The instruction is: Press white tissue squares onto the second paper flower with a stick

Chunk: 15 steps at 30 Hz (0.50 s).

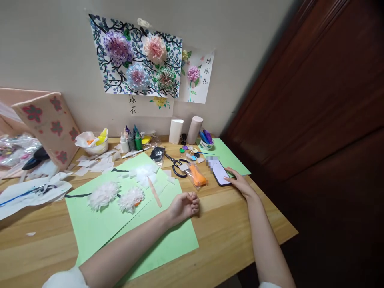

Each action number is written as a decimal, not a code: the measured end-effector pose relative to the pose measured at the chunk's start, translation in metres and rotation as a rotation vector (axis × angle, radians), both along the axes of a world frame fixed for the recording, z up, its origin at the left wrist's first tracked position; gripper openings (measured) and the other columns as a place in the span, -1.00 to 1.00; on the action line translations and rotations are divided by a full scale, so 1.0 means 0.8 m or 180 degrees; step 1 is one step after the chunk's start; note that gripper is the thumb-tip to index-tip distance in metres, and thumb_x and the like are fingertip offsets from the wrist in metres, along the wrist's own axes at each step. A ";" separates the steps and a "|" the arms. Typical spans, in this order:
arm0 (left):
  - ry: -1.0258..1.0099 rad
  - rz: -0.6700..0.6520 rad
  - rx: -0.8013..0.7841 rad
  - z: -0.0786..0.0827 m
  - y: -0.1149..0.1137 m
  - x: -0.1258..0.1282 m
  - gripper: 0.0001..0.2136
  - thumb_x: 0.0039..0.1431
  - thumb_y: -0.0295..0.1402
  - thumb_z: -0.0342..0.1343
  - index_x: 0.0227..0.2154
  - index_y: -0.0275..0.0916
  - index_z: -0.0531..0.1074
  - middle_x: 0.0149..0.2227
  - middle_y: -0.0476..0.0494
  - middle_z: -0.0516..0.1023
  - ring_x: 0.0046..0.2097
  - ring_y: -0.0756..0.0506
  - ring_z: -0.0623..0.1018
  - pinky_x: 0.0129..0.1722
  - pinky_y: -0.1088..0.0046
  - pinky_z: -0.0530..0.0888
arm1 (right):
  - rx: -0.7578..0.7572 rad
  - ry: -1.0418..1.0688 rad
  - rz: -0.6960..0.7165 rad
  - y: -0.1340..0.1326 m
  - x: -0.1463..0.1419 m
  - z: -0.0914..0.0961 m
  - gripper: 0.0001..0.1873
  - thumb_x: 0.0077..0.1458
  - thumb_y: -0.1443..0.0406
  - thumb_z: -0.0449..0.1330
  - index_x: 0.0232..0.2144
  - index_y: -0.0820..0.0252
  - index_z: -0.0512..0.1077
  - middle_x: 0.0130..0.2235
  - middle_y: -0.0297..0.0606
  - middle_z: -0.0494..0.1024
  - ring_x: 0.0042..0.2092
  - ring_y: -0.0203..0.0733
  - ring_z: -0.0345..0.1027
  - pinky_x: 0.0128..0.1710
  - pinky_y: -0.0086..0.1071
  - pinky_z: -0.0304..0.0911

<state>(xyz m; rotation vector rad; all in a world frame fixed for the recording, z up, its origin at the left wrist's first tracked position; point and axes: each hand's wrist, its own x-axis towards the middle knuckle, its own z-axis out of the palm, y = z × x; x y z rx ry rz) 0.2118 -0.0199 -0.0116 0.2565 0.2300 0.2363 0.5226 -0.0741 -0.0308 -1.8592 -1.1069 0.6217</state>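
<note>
My left hand (pixel 183 205) rests on a light green paper sheet (pixel 99 224), its fingers curled into a loose fist with nothing seen in it. Just left of it lie a wooden stick (pixel 154 191) and two white tissue flowers (pixel 103 195) (pixel 131 199) stuck on the green sheet. My right hand (pixel 240 183) lies flat on the wooden table (pixel 228 224), fingers stretched out and touching the near edge of a phone (pixel 221 172) with a lit screen.
Black-handled scissors (pixel 177 165) and an orange item in a clear bag (pixel 197 176) lie beside the phone. Paint bottles (pixel 132 140), a bowl of scraps (pixel 96 145), two paper rolls (pixel 184 130) and white tissue pieces stand at the back. A dark wooden door (pixel 324 120) is right.
</note>
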 end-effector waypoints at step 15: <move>0.0043 0.0163 -0.0011 -0.003 0.005 0.005 -0.89 -0.20 -0.54 0.01 -0.55 -0.30 0.18 -0.55 0.02 0.14 -0.54 0.09 0.16 -0.50 0.62 0.15 | 0.0382 -0.0898 -0.0615 0.013 -0.028 -0.005 -0.54 0.06 -0.05 0.04 -0.13 -0.01 0.49 0.15 -0.28 0.30 0.21 -0.02 -0.02 0.25 -0.07 -0.24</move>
